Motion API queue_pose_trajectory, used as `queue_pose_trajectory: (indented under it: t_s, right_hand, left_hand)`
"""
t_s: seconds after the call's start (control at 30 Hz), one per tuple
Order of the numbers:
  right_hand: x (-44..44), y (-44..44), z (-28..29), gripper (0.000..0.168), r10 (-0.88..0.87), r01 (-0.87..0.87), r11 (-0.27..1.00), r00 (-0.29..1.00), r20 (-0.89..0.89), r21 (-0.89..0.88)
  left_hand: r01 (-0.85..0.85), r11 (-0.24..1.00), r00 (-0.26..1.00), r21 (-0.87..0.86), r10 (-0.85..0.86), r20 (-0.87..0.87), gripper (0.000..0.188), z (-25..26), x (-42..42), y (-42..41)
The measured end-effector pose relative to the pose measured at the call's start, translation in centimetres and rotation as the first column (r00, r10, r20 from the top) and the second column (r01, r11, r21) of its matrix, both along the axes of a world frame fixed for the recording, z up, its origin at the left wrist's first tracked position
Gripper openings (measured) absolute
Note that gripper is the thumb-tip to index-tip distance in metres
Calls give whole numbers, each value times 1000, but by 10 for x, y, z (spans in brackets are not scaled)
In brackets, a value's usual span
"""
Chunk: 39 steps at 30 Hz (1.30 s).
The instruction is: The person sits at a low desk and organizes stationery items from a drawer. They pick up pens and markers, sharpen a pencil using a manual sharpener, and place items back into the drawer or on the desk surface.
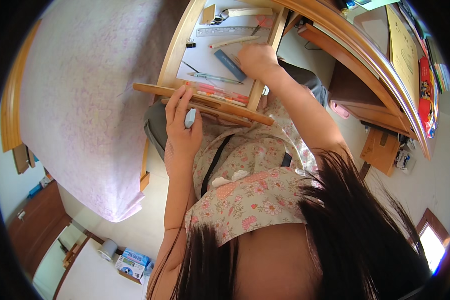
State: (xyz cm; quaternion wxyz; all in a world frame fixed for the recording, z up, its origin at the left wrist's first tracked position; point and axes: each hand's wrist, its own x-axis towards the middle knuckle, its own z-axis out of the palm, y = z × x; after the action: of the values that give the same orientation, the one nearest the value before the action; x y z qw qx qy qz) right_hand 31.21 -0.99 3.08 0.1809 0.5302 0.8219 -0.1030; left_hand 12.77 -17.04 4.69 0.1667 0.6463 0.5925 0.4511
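Note:
An open wooden drawer [168,60] with a white bottom is pulled out over my lap. My left hand [183,129] rests its fingers over the drawer's front panel [225,105] and holds a small pale-blue block [189,118] by the thumb. Inside the drawer, my right hand [258,62] is curled beside a dark-blue flat case [230,64]; its fingertips are partly hidden, so a grip cannot be made out. A white pen [234,42], a clear ruler [225,31] and pink-handled scissors [263,21] lie beyond it. Nearer me are a mechanical pencil [215,78] and several reddish pens [221,92].
Left of the drawer stands a bed with a pale patterned cover [86,112]. A wooden desk edge [375,52] curves along the right, with a red pencil case [424,82] on top. A black binder clip [190,43] lies by the drawer's left wall.

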Motion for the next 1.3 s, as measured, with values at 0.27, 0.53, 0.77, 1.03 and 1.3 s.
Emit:
queue_pose_trajectory:
  t_s: [0.27,0.53,0.77,1.03,1.3]
  right_hand:
    - [-6,1,5,21,-95,85,991,991,-94,-102]
    - [-11,0,-7,22,-171,165,984,982,-84,-72]
    - [-14,1,-1,25,-198,174,971,969,-147,-164]
    - [-18,-4,-14,24,-218,208,975,966,-140,-83]
    - [-16,-2,-13,24,-193,168,974,966,-169,-153]
  left_hand:
    - [-2,1000,1000,-12,2,16,40,0,0,0]
    - [16,1000,1000,12,-16,7,39,3,-1,1]
    - [26,1000,999,6,-26,20,40,1,-2,1]
    - [27,999,1000,-38,-28,-10,40,10,0,0]
    - [16,998,999,-59,-18,-39,40,14,1,0]
